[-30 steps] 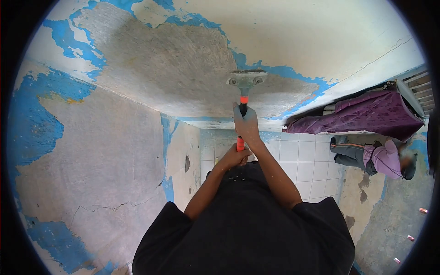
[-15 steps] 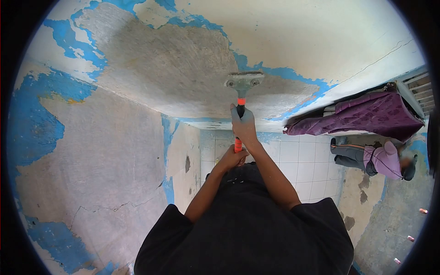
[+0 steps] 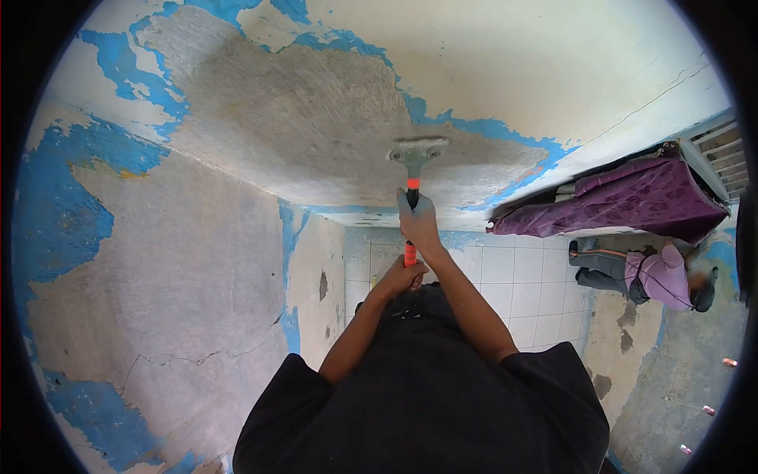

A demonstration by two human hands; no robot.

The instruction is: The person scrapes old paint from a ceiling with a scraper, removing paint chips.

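Note:
A long-handled scraper (image 3: 414,162) with a wide metal head, two screws and a black and orange handle is in both my hands. Its blade lies against, or very close to, the bare grey patch of the wall (image 3: 332,103), below a ragged edge of blue and cream paint (image 3: 482,126). My right hand (image 3: 418,221) is wrapped round the upper handle under the orange band. Lower down, near my body, my left hand (image 3: 401,275) grips the orange part of the handle; the handle's end is hidden.
A purple cloth (image 3: 624,197) hangs by a window grille (image 3: 720,158) at the right. Beyond it stands a person in a pink top (image 3: 663,276). White floor tiles (image 3: 525,276) lie below. The left wall (image 3: 189,261) is cracked, with patches of blue paint.
The scraper's head has slid down the wall a little, toward me, and slightly left. Both hands keep their hold, the right one moving slightly down with the handle.

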